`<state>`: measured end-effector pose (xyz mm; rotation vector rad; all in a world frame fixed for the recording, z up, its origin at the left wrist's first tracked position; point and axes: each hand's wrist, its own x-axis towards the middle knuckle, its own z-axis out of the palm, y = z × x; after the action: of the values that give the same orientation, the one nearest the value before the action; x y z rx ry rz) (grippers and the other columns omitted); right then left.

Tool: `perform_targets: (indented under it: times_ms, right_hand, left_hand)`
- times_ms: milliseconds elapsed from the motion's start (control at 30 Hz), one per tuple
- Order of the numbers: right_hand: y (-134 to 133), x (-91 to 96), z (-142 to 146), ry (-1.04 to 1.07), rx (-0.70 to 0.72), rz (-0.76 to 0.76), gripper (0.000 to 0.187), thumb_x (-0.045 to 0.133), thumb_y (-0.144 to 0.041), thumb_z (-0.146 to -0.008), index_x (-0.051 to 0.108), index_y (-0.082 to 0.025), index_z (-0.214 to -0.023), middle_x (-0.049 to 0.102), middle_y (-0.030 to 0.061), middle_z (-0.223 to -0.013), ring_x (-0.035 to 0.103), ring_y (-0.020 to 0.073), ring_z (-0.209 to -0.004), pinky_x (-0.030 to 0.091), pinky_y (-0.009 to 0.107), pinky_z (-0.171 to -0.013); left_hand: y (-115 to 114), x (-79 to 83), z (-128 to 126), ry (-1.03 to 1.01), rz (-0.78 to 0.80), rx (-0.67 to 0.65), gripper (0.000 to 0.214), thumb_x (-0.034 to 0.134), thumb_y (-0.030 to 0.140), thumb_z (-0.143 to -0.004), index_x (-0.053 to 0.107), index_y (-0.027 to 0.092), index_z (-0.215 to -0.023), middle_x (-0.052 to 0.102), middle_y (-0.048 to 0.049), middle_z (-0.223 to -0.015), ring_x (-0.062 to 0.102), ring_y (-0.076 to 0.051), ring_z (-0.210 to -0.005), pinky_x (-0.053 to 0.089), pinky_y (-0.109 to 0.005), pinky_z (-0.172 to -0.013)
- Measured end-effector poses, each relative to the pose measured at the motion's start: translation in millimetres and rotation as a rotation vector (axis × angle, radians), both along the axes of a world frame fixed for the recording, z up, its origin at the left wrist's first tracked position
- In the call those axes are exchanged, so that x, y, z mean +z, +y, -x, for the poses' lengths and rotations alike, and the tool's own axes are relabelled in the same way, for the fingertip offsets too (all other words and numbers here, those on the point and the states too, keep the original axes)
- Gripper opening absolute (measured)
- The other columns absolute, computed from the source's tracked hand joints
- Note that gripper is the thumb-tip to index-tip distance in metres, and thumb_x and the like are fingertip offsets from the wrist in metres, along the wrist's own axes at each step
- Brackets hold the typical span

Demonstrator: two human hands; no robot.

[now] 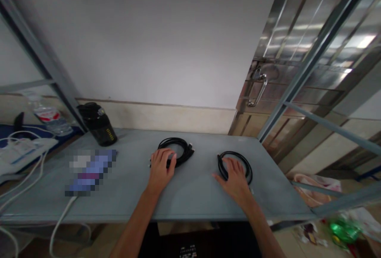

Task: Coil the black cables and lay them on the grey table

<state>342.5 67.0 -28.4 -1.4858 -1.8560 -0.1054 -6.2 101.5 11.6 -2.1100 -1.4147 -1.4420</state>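
Note:
Two coiled black cables lie on the grey tabletop [196, 194]. Over the near-left part of the left cable [188, 153] rests my left hand [162, 166], its fingers curved down and its thumb apart from them. Metal-looking plug ends show at the right side of that coil. My right hand [236, 178] lies over the right cable [249, 166], with the fingertips reaching inside the loop and the thumb stretched out to the left. Neither coil is lifted off the surface. My fingers partly hide both coils.
A black bottle [99, 125] stands at the back left. Before it lies a pixelated blue object [95, 170] with a white cord [61, 222]. A clear water bottle [52, 115] and a white power strip [26, 153] are farther left. Metal posts [297, 79] frame the table; a wall rises behind.

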Motion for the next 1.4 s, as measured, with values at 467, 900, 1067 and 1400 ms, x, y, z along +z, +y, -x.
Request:
perform_targets:
  times_ms: [467,900,1067,1400]
  right_hand:
    - [-23,-16.0,-38,-0.041,0.030,-0.022,0.049,0.037,-0.058,-0.122,0.071,-0.029,-0.101,0.079,0.0126,-0.096,0.080,0.0323,-0.082,0.067,0.048,-0.074]
    - [-23,-14.4,-51,0.231,0.001,-0.021,0.059,0.035,-0.069,-0.120,0.074,-0.025,-0.109,0.083,0.0173,-0.103,0.084,0.0344,-0.093,0.070,0.050,-0.082]
    - [-30,-3.1,-52,0.494,0.007,0.019,0.058,0.048,-0.075,-0.114,0.079,-0.026,-0.107,0.085,0.0174,-0.103,0.083,0.0353,-0.096,0.068,0.051,-0.088]
    - [-27,-2.2,-79,1.085,-0.296,-0.220,0.063,0.043,-0.081,-0.113,0.069,-0.025,-0.101,0.071,0.0034,-0.086,0.066,0.0217,-0.074,0.055,0.038,-0.071]
  left_hand:
    - [-16,6.9,-17,-0.037,0.028,-0.155,0.014,0.061,0.031,-0.115,0.073,0.024,-0.111,0.083,-0.0102,-0.106,0.076,-0.030,-0.102,0.057,-0.047,-0.097]
    - [-50,-22.3,-219,-0.451,0.817,-0.548,0.023,0.076,0.046,-0.095,0.072,0.024,-0.096,0.083,-0.0143,-0.105,0.076,-0.037,-0.108,0.057,-0.054,-0.102]
    - [-55,-4.3,-218,-0.834,0.872,-0.822,0.041,0.076,0.066,-0.097,0.064,0.027,-0.099,0.084,-0.0099,-0.097,0.080,-0.031,-0.094,0.062,-0.048,-0.096]
    - [-69,69.6,-7,-0.955,0.419,-0.446,0.033,0.067,0.060,-0.110,0.078,0.034,-0.129,0.084,-0.0116,-0.103,0.083,-0.034,-0.091,0.070,-0.061,-0.084]
